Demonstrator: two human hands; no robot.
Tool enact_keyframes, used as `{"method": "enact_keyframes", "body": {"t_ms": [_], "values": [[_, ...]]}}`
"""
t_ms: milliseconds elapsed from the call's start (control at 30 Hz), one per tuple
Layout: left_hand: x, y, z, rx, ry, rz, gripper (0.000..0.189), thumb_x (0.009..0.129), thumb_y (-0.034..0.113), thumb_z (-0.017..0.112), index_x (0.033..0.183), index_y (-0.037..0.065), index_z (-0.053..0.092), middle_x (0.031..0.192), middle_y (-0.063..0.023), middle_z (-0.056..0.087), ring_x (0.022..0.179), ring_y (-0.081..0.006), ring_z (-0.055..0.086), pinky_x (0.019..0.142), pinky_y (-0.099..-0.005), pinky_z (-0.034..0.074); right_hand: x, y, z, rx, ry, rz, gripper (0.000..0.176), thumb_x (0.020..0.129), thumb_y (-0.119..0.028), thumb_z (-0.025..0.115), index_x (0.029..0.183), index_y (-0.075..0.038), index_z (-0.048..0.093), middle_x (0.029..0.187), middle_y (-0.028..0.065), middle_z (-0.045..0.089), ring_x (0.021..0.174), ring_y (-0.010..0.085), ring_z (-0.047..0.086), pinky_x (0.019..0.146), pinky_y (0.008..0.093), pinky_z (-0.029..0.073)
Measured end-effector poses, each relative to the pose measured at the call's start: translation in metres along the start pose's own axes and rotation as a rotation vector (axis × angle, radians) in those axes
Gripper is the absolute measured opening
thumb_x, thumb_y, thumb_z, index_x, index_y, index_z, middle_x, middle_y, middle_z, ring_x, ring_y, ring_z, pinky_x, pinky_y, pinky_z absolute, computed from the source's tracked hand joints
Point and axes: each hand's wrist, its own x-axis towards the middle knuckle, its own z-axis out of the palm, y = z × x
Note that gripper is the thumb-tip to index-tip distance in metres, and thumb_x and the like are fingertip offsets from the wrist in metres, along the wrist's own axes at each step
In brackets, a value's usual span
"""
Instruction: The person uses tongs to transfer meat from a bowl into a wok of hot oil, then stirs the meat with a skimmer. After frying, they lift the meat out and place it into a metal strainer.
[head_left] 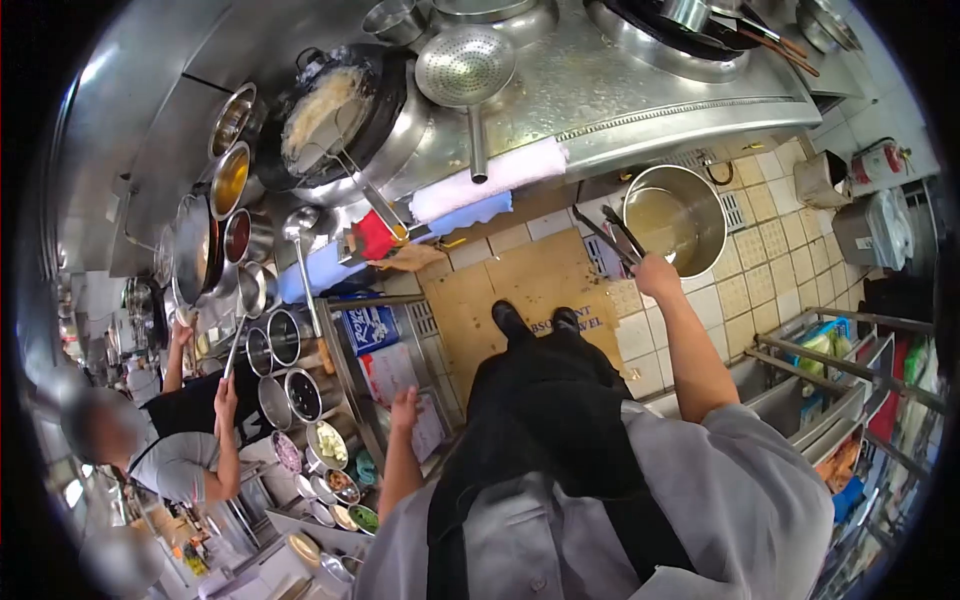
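My right hand (pixel 656 277) is wrapped round a pair of dark tongs (pixel 612 246), whose two arms spread apart in front of it. Hand and tongs overlap the left rim of a large steel pot (pixel 715 225) with pale liquid inside. My left hand (pixel 403 410) hangs low beside the steel counter, loosely curled with nothing visible in it, close to a white and red package (pixel 388 372). At the upper left, a wok (pixel 385 110) holds pale frying food (pixel 330 105), and a skimmer (pixel 362 190) reaches into it.
A perforated strainer (pixel 465 65) rests on the steel stove top (pixel 570 85). Several steel containers (pixel 303 395) of ingredients line the left counter. A co-worker (pixel 190 455) stands at the left, holding a wok and ladle. Cardboard (pixel 520 290) covers the floor underfoot; a rack (pixel 800 370) stands right.
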Motion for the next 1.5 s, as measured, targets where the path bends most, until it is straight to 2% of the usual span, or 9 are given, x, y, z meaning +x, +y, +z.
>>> {"method": "enact_keyframes", "body": {"t_ms": [200,467,600,667,833,1100,1233,1267,1500], "values": [[-0.079,-0.069,0.025,-0.365,-0.043,-0.416,0.039,0.084,0.038,0.045,0.113,0.013,0.039,0.093,-0.0096,0.058,0.075,-0.0163,0.057,0.051,-0.0284,0.042,-0.063,0.013,-0.015,-0.057,-0.029,-0.069,0.044,0.083,-0.031,0.048,0.104,0.008,0.045,0.09,0.0245,0.058,0.089,0.0363,0.055,0.076,0.0421,0.044],[-0.016,-0.162,0.053,-0.157,-0.207,-0.241,0.027,0.082,0.034,0.051,0.095,0.011,0.052,0.08,-0.0036,0.057,0.066,-0.0145,0.054,0.053,-0.026,0.042,-0.013,0.001,-0.021,-0.003,-0.268,-0.101,0.033,0.082,-0.027,0.048,0.079,0.004,0.059,0.069,0.0203,0.06,0.063,0.0333,0.06,0.061,0.0385,0.048],[-0.051,-0.022,0.034,-0.158,-0.097,-0.199,0.031,0.083,0.034,0.051,0.101,0.008,0.051,0.091,-0.004,0.057,0.074,-0.0144,0.055,0.059,-0.0271,0.041,0.087,0.0,0.005,-0.195,-0.448,-0.17,0.024,0.067,-0.018,0.059,0.062,0.005,0.057,0.06,0.0178,0.058,0.041,0.0208,0.053,0.043,0.034,0.043],[-0.053,0.012,0.015,-0.112,-0.055,-0.029,0.031,0.085,0.031,0.05,0.105,0.008,0.048,0.095,-0.0043,0.057,0.074,-0.0141,0.054,0.061,-0.0258,0.041,0.127,0.005,0.027,0.201,-0.427,0.198,0.021,0.066,-0.015,0.059,0.069,0.006,0.059,0.066,0.0158,0.061,0.049,0.0209,0.057,0.049,0.0337,0.047],[-0.086,0.047,-0.01,-0.271,0.066,0.145,0.026,0.085,0.026,0.052,0.103,0.008,0.051,0.09,-0.0017,0.057,0.074,-0.012,0.054,0.062,-0.0252,0.041,0.17,0.012,0.045,-0.215,-0.048,0.019,0.024,0.073,-0.007,0.049,0.093,0.003,0.058,0.087,0.0156,0.062,0.073,0.0268,0.063,0.065,0.0328,0.05],[-0.079,-0.128,-0.009,-0.049,-0.201,-0.114,0.021,0.083,0.026,0.053,0.091,0.007,0.055,0.079,-0.0012,0.054,0.071,-0.0172,0.053,0.057,-0.0301,0.044,0.164,0.032,0.118,0.06,0.457,-0.07,0.023,0.069,-0.016,0.051,0.074,0.004,0.06,0.078,0.0244,0.058,0.076,0.0381,0.058,0.067,0.044,0.046],[-0.066,-0.186,0.003,0.166,-0.128,-0.036,0.025,0.081,0.03,0.051,0.088,0.007,0.056,0.078,-0.0015,0.054,0.069,-0.017,0.053,0.053,-0.0315,0.046,0.073,-0.03,0.164,0.368,0.306,-0.211,0.016,0.065,-0.016,0.058,0.075,-0.003,0.06,0.07,0.0171,0.061,0.066,0.032,0.06,0.058,0.0373,0.049],[-0.055,-0.188,0.002,0.141,-0.122,-0.02,0.025,0.081,0.03,0.051,0.088,0.007,0.056,0.078,-0.0015,0.054,0.069,-0.017,0.053,0.053,-0.0315,0.046,0.062,-0.052,0.166,0.785,-0.174,-0.127,0.02,0.071,-0.008,0.055,0.087,0.004,0.055,0.069,0.0133,0.06,0.057,0.0227,0.059,0.053,0.0331,0.047],[0.048,-0.149,-0.009,-0.286,-0.099,-0.079,0.023,0.083,0.024,0.052,0.093,0.004,0.056,0.073,-0.0045,0.057,0.063,-0.015,0.056,0.048,-0.0276,0.044,-0.058,-0.304,0.017,0.39,0.483,-0.777,0.02,0.072,-0.022,0.062,0.081,-0.005,0.055,0.079,0.013,0.054,0.077,0.033,0.053,0.066,0.038,0.043]]}}
